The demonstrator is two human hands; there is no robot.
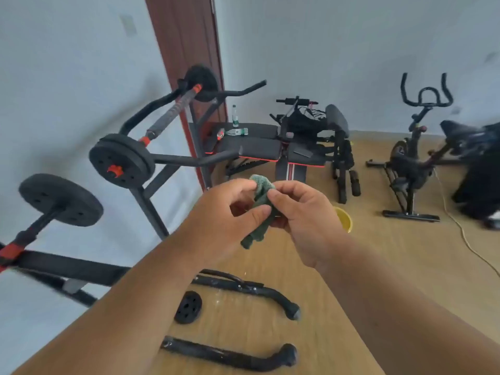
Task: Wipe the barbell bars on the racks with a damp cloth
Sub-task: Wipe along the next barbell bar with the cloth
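A small green cloth (260,209) is bunched between both my hands in mid-air at the centre of the view. My left hand (221,220) pinches it with thumb and fingers, and my right hand (303,220) grips it from the other side. To the left, one barbell bar (169,116) with a grey grip and black plates lies across a black rack (178,159). A second barbell (35,231) with a black plate sits on a nearer rack at the lower left. Neither hand touches a bar.
A black weight bench (254,147) with bottles on it stands by a brown door (186,44). An exercise bike (414,158) is at the right. A yellow bowl (345,219) sits on the wooden floor behind my right hand. A loose plate (188,307) and rack feet lie below.
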